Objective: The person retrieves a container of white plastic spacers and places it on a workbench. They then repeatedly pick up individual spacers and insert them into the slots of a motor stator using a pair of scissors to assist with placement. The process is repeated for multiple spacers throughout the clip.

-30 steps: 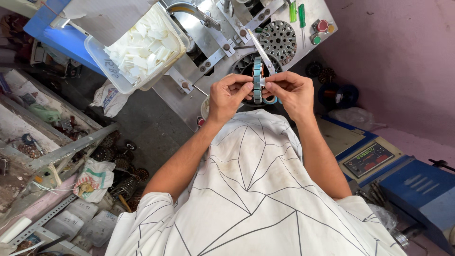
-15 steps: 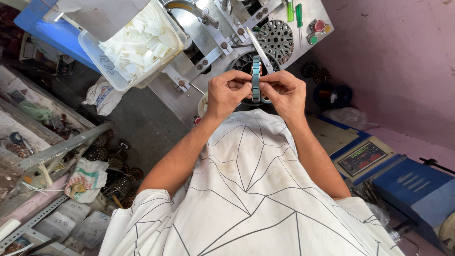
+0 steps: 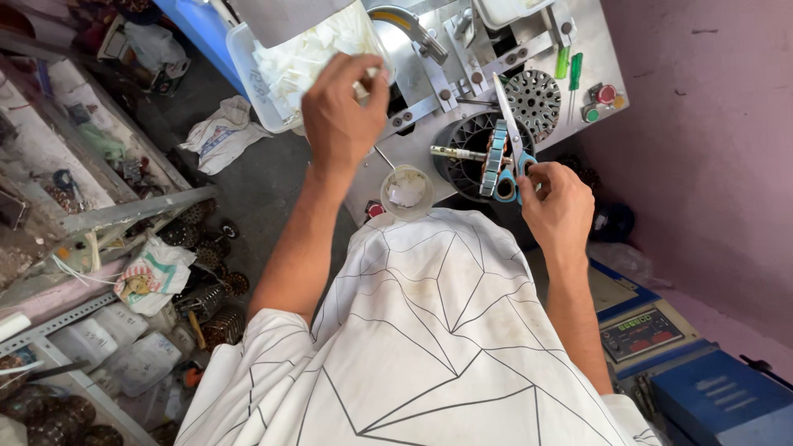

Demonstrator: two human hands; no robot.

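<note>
My left hand (image 3: 343, 107) reaches up to a clear plastic tub (image 3: 248, 58) full of white paper pieces (image 3: 297, 58), and its fingertips pinch a white piece at the tub's edge. My right hand (image 3: 562, 206) grips the blue handles of a pair of scissors (image 3: 508, 169), blades pointing up. A ring-shaped stator with blue-grey segments (image 3: 494, 153), seen edge-on, stands against the scissors over a black round holder (image 3: 462, 149). I cannot tell whether my fingers also hold the ring. White patterned cloth (image 3: 429, 330) covers my lap.
A small clear cup with white bits (image 3: 406, 190) sits by the lap. The metal machine plate (image 3: 462, 49) carries a slotted round disc (image 3: 533, 99), green tools (image 3: 568, 70) and red buttons (image 3: 607, 92). Blue control box (image 3: 661, 330) right; cluttered shelves (image 3: 74, 248) left.
My left hand has let go of the ring and moved up and left to the tub of paper pieces. My right hand stays by the ring with the scissors.
</note>
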